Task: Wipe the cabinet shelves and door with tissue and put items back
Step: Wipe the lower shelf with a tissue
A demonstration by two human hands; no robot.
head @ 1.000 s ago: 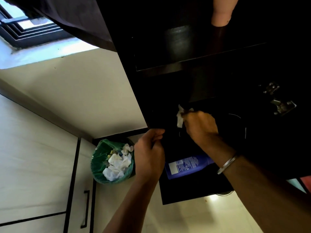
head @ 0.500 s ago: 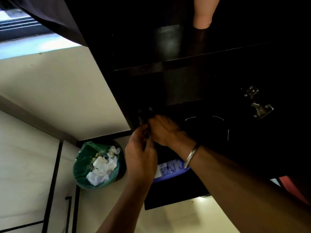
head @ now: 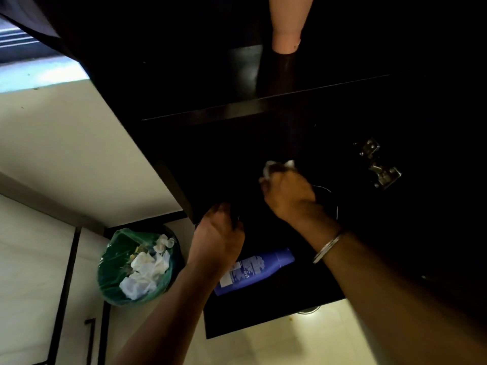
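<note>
Pale floor (head: 303,343) lies nearest us, a bin (head: 137,267) of tissues on it. Our left hand (head: 218,238) grips the cabinet (head: 179,180) edge. Beyond a blue bottle (head: 259,270), our right hand (head: 287,193) clenches a tissue (head: 268,168) inside the dark shelf (head: 237,111) space.

blue bottle (head: 259,268), white label print seemingly illegible

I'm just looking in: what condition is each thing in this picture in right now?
right hand: curled round a white tissue, inside the dark cabinet
tissue: crumpled, sticking out above the fingers
left hand: gripping the edge of the cabinet side panel
blue bottle: lying on its side, on a low dark shelf
pink bottle: standing on the upper shelf
bin: green liner, holding used tissues
hinge: bare metal, exposed
</note>
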